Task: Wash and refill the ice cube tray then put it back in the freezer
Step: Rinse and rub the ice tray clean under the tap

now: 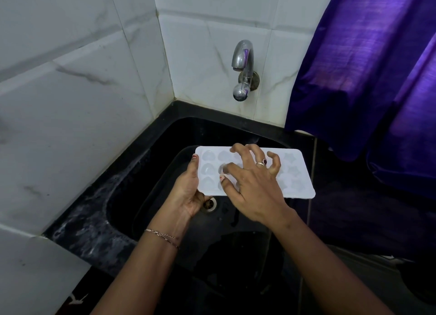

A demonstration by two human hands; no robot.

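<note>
A white ice cube tray (298, 173) with heart and star shaped pockets is held level over the black sink (151, 192). My left hand (188, 194) grips the tray's left end from below, thumb on its rim. My right hand (254, 185) lies on top of the tray's middle, fingers spread and curled, fingertips pressing into the pockets. It wears a ring. No water runs from the chrome tap (243, 62) on the back wall above the sink.
White marble-look tiles (70, 102) cover the left and back walls. A purple curtain (368, 67) hangs at the right, over the black counter (354, 208). The sink drain (210, 205) shows just under the tray.
</note>
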